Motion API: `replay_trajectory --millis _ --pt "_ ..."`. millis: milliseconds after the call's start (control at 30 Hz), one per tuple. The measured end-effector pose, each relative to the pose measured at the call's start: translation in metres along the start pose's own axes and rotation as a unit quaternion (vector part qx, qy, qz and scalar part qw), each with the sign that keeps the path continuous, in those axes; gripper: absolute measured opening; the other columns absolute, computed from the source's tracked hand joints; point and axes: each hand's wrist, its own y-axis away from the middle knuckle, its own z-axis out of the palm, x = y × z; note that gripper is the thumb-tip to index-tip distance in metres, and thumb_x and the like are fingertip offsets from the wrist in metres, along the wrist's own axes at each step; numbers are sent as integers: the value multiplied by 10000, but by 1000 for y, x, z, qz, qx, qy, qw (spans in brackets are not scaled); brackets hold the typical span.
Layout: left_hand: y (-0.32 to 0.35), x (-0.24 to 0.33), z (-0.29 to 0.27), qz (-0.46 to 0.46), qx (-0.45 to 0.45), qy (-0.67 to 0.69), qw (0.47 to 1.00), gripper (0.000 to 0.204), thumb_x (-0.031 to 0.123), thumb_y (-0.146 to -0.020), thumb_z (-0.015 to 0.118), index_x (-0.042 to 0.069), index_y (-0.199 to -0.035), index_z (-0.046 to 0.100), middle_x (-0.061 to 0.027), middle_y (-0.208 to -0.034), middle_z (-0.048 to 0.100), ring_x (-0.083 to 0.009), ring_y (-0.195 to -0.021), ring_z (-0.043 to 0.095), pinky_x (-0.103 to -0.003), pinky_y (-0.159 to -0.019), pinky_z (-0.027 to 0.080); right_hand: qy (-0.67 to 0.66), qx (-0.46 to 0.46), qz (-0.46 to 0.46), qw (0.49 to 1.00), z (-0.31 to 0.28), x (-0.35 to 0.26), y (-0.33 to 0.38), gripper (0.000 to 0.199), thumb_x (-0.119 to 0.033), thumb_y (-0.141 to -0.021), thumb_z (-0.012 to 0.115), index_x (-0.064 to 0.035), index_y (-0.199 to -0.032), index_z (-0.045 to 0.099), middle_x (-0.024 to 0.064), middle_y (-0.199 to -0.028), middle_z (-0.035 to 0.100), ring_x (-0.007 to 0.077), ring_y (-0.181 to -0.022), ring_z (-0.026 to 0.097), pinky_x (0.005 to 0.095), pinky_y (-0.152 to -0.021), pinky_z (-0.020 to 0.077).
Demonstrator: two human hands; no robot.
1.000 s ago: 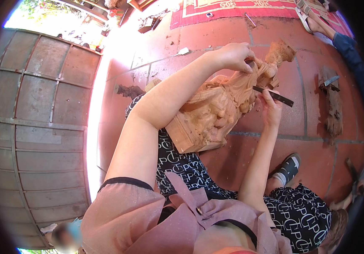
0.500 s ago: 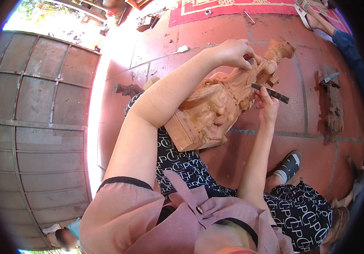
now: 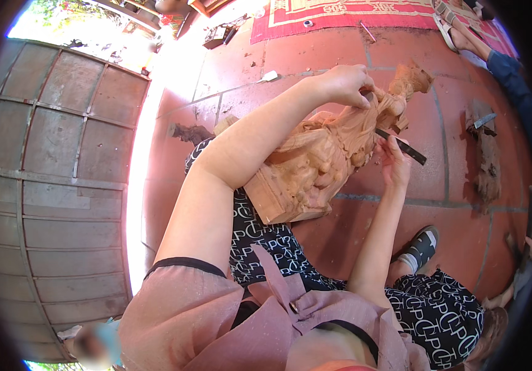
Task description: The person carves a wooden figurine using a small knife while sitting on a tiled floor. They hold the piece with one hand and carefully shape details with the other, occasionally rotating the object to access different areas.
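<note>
A reddish-brown carved wooden statue (image 3: 315, 154) lies slanted across my lap, its squared base near my left thigh and its narrow top pointing far right. My left hand (image 3: 347, 85) reaches over it, with fingers bent and closed on its upper part. A small dark patch shows under those fingertips; I cannot make out what it is. In my right hand (image 3: 394, 162), on the statue's right side, a dark flat strip (image 3: 412, 153) is pinched between thumb and fingers. The strip's far end meets the carved surface.
Right on the tiled floor lies a rough wood piece (image 3: 485, 154) with a blade-like tool (image 3: 484, 120) on it. A white object (image 3: 269, 76) lies beyond my left arm. A red patterned mat (image 3: 340, 15) is at the back. Another person's leg (image 3: 513, 77) extends in at the right.
The dark strip has slid slightly down and right with my right hand, its outer end tilting lower. My left hand keeps its place on the statue, apart from a slight shift in view.
</note>
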Motion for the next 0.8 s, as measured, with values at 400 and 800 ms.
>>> replay_trajectory --millis 400,800 --pt "-2 -3 4 14 22 14 1000 445 359 -700 685 104 -1064 665 -117 -1003 595 -272 -949 585 -375 -811 483 -14 0 10 1000 0 1 0 118 -60 -823 677 -25 -871 574 124 -794 661 202 -710 669 255 -576 568" --pt "-1 -2 0 8 0 4 1000 435 323 -714 670 95 -1084 654 -116 -996 574 -270 -937 571 -362 -824 464 -4 85 33 996 -23 20 -11 102 -48 -831 662 -39 -883 575 101 -809 664 194 -725 672 256 -556 560"
